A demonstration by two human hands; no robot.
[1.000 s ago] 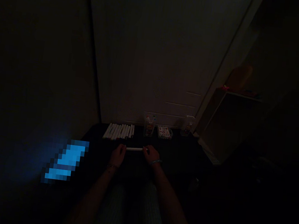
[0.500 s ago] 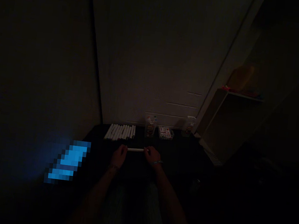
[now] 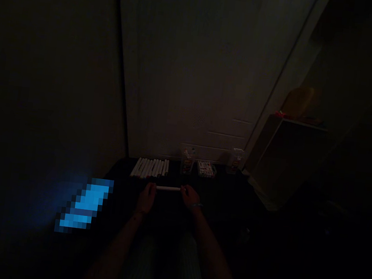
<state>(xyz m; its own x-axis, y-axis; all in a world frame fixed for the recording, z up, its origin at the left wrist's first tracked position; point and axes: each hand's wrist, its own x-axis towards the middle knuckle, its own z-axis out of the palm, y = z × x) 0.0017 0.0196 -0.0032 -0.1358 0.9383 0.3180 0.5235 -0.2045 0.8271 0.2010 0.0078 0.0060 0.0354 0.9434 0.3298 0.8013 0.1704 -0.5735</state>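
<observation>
A white marker (image 3: 168,188) lies level between my two hands, above the dark tabletop. My left hand (image 3: 147,196) is closed on its left end, and my right hand (image 3: 190,197) pinches its right end. Just beyond my left hand, several white markers (image 3: 150,167) rest side by side in a row. Past the held marker stands a clear plastic container (image 3: 188,161) with a few markers in it. To its right lies a flat clear case (image 3: 206,169) with a printed label. The dim light hides the finger details.
Another clear container (image 3: 235,161) stands at the back right of the dark table (image 3: 226,194). A pale panel (image 3: 208,70) rises behind the table. A shelf unit (image 3: 266,145) is at the right, with a yellowish object (image 3: 297,101) on top. A blurred blue glowing patch (image 3: 88,204) is at the left.
The view has shifted slightly, so everything sits a little lower. My hands have moved slightly apart, showing more of the marker between them. Both still hold it.
</observation>
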